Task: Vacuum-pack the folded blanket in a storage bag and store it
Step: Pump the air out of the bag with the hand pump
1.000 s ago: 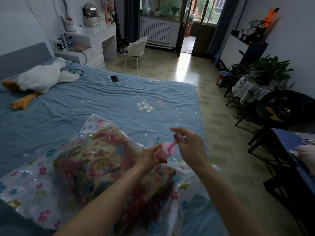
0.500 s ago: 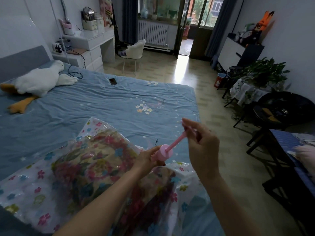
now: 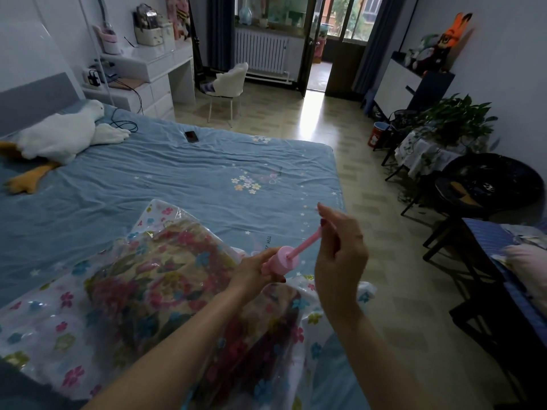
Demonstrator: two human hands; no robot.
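A clear storage bag [image 3: 59, 327] printed with small flowers lies on the blue bed [image 3: 177, 179]. Inside it is the folded floral blanket [image 3: 165, 294]. A pink hand pump [image 3: 284, 260] stands over the bag's near right part. My left hand [image 3: 256, 272] grips the pump's round body. My right hand [image 3: 340, 255] pinches the top of the pink plunger rod, which is drawn out up and to the right.
A white goose plush [image 3: 59, 137] lies at the bed's head, with a black cable [image 3: 124, 124] and a phone [image 3: 191, 136] on the sheet. A white chair [image 3: 228, 84], plant table [image 3: 438, 140] and dark chairs [image 3: 485, 187] stand beyond on the floor.
My right hand has pulled the plunger rod out of the pump, moving up and to the right. My left hand has kept its hold on the pump body.
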